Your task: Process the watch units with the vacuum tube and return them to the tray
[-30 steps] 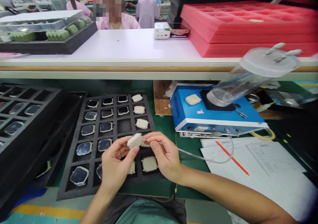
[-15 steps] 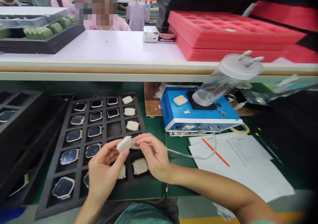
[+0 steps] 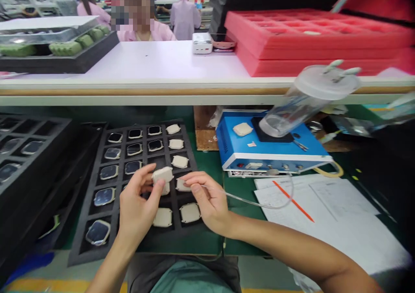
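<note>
My left hand [image 3: 138, 202] pinches a cream watch case [image 3: 162, 175] between thumb and fingers, above a black foam tray [image 3: 158, 159]. To its right, my right hand [image 3: 210, 202] has thumb and fingertips closed on the end of a thin clear tube [image 3: 246, 201]. A gap separates the tube's tip from the watch case. Below the hands, the tray's right columns hold other cream watch cases [image 3: 190, 213]. In its left columns lie watches [image 3: 98, 232] with dark glass facing up.
The tube runs to a blue control box [image 3: 275, 158]. A clear cylinder [image 3: 292, 107] and another cream watch case [image 3: 242, 129] rest on that box. Papers [image 3: 340, 215] lie at right. More foam trays [image 3: 29, 189] are stacked left. A white shelf [image 3: 145, 68] spans the back; a person sits beyond it.
My left hand has drawn the watch case slightly up and away from the tube tip, which was at its edge before. The whole view has shifted a little.
</note>
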The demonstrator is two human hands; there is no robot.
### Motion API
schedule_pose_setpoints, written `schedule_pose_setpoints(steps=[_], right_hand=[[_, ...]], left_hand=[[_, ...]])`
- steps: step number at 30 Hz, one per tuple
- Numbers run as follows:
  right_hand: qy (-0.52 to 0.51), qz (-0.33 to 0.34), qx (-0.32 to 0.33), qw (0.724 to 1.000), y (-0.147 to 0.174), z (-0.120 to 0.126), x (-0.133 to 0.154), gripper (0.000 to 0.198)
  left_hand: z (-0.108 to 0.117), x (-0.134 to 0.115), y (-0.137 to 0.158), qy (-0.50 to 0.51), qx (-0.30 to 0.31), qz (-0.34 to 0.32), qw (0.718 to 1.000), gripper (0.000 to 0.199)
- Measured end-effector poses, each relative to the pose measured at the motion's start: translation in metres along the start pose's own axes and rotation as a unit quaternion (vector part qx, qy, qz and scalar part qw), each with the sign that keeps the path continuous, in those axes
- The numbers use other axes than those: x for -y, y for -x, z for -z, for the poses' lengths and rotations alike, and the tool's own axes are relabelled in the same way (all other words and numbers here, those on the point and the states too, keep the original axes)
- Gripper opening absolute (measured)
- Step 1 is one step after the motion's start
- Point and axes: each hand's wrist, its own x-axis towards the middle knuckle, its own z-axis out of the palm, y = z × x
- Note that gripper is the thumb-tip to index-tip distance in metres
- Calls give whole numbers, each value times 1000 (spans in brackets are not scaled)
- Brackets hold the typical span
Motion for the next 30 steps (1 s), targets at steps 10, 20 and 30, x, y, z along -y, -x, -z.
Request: schedule_pose_setpoints(steps=[10, 20, 30], right_hand=[[-5, -29, 7, 1000, 9, -2, -5, 18], [0, -37, 12, 999, 7, -3, -1, 21], [-9, -35, 19, 999, 7, -4, -4, 20]], left_hand=[[15, 16, -33, -252, 71, -90, 961, 33], [31, 15, -7, -299, 274, -198, 892, 26], [30, 9, -56, -333, 210, -188, 900, 22]])
